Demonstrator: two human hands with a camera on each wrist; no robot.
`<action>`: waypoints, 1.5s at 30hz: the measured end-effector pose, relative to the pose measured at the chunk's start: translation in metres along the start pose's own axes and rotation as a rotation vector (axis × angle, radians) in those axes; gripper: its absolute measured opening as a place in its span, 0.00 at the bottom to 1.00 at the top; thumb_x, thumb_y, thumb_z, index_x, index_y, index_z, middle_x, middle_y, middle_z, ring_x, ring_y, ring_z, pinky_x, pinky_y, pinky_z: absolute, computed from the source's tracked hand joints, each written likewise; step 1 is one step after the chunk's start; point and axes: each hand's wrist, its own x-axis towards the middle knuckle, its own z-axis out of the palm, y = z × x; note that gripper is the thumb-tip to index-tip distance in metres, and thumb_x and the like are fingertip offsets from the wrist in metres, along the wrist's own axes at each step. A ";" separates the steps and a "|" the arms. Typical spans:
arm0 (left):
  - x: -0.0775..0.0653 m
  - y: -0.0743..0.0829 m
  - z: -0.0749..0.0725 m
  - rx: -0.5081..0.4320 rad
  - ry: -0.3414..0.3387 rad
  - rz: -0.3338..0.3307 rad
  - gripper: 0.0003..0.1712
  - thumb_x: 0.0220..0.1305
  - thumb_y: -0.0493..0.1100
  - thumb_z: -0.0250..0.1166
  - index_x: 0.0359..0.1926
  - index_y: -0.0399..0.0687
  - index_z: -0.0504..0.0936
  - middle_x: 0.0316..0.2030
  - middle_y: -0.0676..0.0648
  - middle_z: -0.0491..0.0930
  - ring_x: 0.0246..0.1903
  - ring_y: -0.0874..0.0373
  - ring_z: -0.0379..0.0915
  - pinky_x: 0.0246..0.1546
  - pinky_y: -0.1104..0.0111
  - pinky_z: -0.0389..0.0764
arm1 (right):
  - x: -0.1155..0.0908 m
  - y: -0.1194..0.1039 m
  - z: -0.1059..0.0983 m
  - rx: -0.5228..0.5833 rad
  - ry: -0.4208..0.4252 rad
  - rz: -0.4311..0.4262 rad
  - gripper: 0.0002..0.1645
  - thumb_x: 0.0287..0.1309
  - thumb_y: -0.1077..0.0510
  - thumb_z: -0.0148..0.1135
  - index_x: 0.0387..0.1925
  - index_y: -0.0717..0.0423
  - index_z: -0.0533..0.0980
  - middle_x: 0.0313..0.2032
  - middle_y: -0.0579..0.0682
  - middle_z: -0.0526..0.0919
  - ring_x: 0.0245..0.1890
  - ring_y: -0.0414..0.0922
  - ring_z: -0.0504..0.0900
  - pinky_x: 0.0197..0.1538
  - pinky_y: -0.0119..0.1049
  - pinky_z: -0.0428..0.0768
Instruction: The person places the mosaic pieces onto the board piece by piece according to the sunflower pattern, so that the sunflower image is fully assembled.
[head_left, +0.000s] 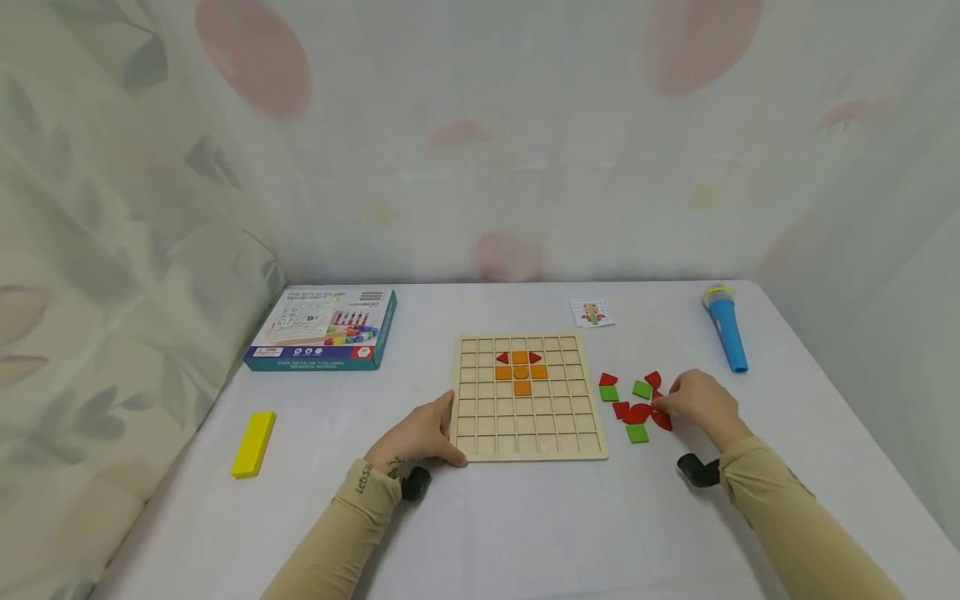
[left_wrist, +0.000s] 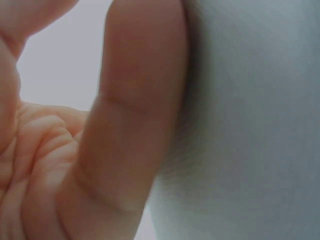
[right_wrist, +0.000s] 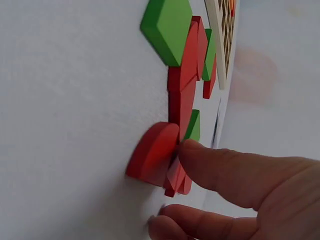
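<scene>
My left hand (head_left: 418,432) holds the front left corner of a light wooden grid board (head_left: 480,427), thumb at the front edge and fingers along the left side. In the left wrist view the thumb (left_wrist: 135,100) fills the middle, and the board is not recognisable there. Orange pieces (head_left: 522,387) and two red triangles (head_left: 503,358) sit in the board's upper cells. Right of it, my right hand (head_left: 701,404) reaches into loose red and green pieces. Its thumb (right_wrist: 215,167) touches the red pieces beside a red petal-shaped piece (right_wrist: 155,155); the fingers stay apart from the thumb.
A small pattern card (head_left: 592,313) lies behind the board. To the far right is a blue toy microphone (head_left: 727,332). A boxed set (head_left: 322,327) lies at the back left, with a yellow block (head_left: 254,444) nearer the front. Patterned cloth (head_left: 480,150) hangs behind the table.
</scene>
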 end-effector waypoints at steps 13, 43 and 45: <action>-0.001 0.002 0.000 -0.013 -0.003 -0.011 0.70 0.30 0.37 0.80 0.72 0.40 0.44 0.21 0.46 0.71 0.20 0.56 0.66 0.22 0.67 0.69 | 0.002 -0.001 0.004 0.031 0.005 -0.100 0.15 0.51 0.58 0.63 0.35 0.68 0.79 0.32 0.58 0.80 0.32 0.52 0.74 0.33 0.42 0.73; 0.000 0.002 0.000 0.005 -0.003 0.033 0.70 0.29 0.37 0.80 0.71 0.38 0.44 0.30 0.46 0.75 0.27 0.56 0.68 0.27 0.67 0.69 | -0.003 -0.001 0.003 0.028 0.054 -0.030 0.13 0.49 0.59 0.63 0.29 0.68 0.74 0.24 0.55 0.75 0.25 0.49 0.71 0.26 0.37 0.69; 0.000 0.001 0.000 0.000 -0.003 0.031 0.70 0.30 0.37 0.80 0.72 0.39 0.44 0.29 0.46 0.75 0.26 0.56 0.68 0.26 0.67 0.69 | -0.001 -0.004 0.002 0.061 0.077 -0.062 0.12 0.50 0.59 0.63 0.26 0.65 0.73 0.21 0.53 0.75 0.23 0.47 0.71 0.25 0.36 0.68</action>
